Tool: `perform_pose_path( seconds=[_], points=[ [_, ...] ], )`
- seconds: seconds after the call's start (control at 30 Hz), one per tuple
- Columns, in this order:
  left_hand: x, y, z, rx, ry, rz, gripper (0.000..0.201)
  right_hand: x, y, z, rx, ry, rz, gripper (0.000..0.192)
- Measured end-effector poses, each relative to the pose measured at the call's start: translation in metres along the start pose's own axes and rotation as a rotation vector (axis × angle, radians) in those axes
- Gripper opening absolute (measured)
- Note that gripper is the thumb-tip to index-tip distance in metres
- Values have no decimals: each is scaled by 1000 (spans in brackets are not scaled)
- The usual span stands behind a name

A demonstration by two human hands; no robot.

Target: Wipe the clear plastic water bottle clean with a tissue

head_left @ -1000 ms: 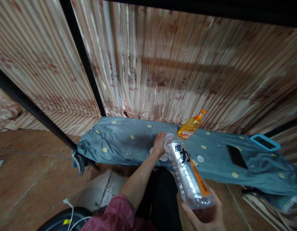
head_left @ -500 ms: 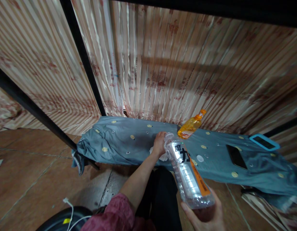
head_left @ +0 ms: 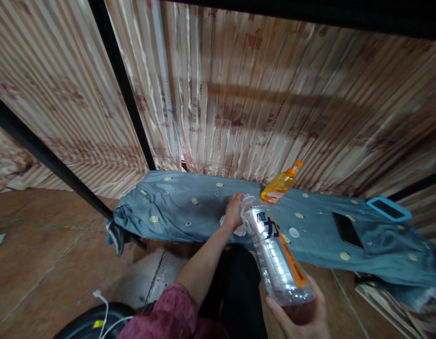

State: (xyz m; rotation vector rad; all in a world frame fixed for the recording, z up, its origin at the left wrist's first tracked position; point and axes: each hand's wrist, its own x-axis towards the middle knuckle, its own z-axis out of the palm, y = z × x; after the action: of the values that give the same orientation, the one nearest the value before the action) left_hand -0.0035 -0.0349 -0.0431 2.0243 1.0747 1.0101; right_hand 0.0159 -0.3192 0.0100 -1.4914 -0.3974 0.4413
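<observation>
My right hand (head_left: 300, 313) is closed round the base of a clear plastic bottle (head_left: 274, 259) with black characters and an orange strip on its label. The bottle is tilted, its neck pointing up and left in the picture. Just left of the neck is my left hand (head_left: 234, 212), its fingers curled and partly hidden by the bottle. What those fingers hold, if anything, I cannot make out. A crumpled white tissue or cloth (head_left: 240, 230) shows beneath the left hand. An orange pump bottle (head_left: 278, 187) stands beyond the clear bottle.
Grey-blue cloth with pineapple prints (head_left: 178, 202) covers a narrow bench. On it are a small white disc (head_left: 293, 232), a dark phone (head_left: 347, 230) and a blue-framed object (head_left: 389, 209). Black poles (head_left: 120, 80) and a striped curtain (head_left: 239, 103) stand around the bench. A white cable (head_left: 105, 310) lies lower left.
</observation>
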Motion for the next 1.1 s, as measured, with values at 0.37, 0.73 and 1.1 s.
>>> perform_pose_path(
  seconds=[0.37,0.73,1.1],
  points=[
    [0,7,-5,1,-2,-33,25,0,-3,0,18,-18,4,92],
    [0,10,-6,-15,3,-43,24,0,-3,-1,-29,-15,-19,96],
    [0,7,-5,-7,-6,-40,27,1,-1,-1,-13,-23,-13,96]
  ],
)
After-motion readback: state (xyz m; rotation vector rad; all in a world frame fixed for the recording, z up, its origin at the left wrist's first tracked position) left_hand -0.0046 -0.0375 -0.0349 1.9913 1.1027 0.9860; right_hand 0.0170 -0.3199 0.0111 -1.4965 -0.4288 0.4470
